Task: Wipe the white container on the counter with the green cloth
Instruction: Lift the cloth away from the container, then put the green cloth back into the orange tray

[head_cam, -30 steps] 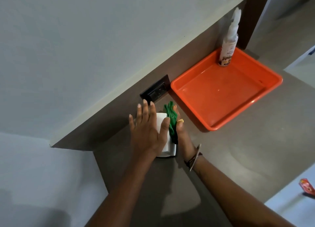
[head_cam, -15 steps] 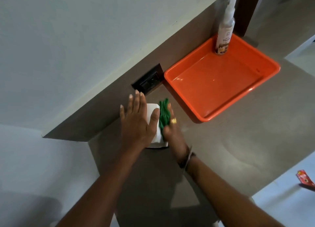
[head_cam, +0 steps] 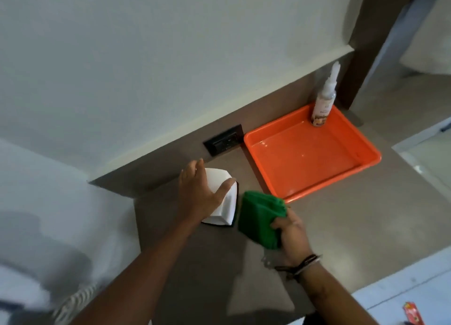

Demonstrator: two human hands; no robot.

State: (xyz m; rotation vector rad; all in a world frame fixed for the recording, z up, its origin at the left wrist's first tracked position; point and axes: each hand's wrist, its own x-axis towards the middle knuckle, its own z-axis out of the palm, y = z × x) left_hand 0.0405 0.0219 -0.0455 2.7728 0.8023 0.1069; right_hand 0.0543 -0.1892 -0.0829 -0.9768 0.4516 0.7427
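Observation:
The white container [head_cam: 227,203] stands on the grey-brown counter [head_cam: 341,222], close to the back wall. My left hand [head_cam: 199,192] lies on its top and left side, fingers curved around it, thumb across the top. The green cloth [head_cam: 260,217] is bunched in my right hand [head_cam: 291,234], just right of the container with a small gap between cloth and container. The container's left side is hidden under my left hand.
An orange tray [head_cam: 366,163] sits to the right against the wall, with a white spray bottle [head_cam: 323,105] standing in its far corner. A black wall socket [head_cam: 224,140] is behind the container. The counter ends at the left and near edges.
My right hand has pulled the green cloth off the container's right side, toward me and to the right. My left hand stays on the container. The camera view has shifted.

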